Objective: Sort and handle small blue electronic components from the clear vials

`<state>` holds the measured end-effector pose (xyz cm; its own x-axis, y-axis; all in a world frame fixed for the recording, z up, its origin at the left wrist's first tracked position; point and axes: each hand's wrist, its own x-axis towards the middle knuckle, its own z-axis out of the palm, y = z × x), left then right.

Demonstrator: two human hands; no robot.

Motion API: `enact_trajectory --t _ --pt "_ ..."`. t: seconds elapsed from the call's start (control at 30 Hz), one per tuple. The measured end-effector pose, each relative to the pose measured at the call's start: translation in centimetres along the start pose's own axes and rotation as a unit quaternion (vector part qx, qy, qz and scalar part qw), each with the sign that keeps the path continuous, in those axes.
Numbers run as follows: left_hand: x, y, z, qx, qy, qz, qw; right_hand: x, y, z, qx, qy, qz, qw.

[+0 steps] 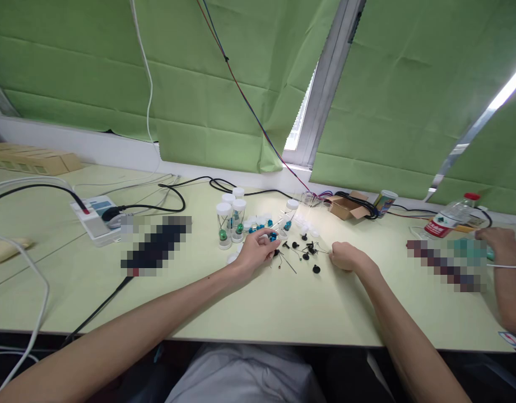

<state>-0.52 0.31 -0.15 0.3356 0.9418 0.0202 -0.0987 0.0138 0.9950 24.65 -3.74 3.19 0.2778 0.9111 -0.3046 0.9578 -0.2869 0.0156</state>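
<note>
**Blue ball in the pinch of the left hand, centre frame!**

Here in the head view, the left hand has thumb and fingers brought together around that glossy, rounded blue ball, just right of the frame's middle and partly covered by the fingers. Across the scatter, right of centre, the right hand is curled, fingers pressed together; a thin wire runs up to its fingertips, but whether it is gripped, I cannot tell.

Now the containers! Slim, clear vials stand upright in a cluster left of centre, topped with round white caps; the two at the front each carry a green ball low down with a dark stem above. Another capped vial, just beyond the left hand, has a blue ball inside. Upper right of that, an open cardboard box sits beside looped black cable.

And the textures: black pieces with flat, disc-like heads are strewn between the hands, loose white lids behind them, all on a smooth, pale yellow-green table. Far right, a co-worker's hand reaches in beside a clear bottle with a red cap.
</note>
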Motion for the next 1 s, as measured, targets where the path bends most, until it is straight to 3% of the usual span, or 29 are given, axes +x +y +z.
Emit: enact_trajectory --t 0.57,1.0 --pt "-0.3 -0.1 0.0 0.011 -0.024 0.003 1.0 -0.1 -1.3 -0.2 0.028 0.036 0.021 0.999" --pt "-0.4 0.3 0.2 0.013 -0.028 0.002 1.0 0.4 0.4 -0.3 0.068 0.02 0.011 0.997"
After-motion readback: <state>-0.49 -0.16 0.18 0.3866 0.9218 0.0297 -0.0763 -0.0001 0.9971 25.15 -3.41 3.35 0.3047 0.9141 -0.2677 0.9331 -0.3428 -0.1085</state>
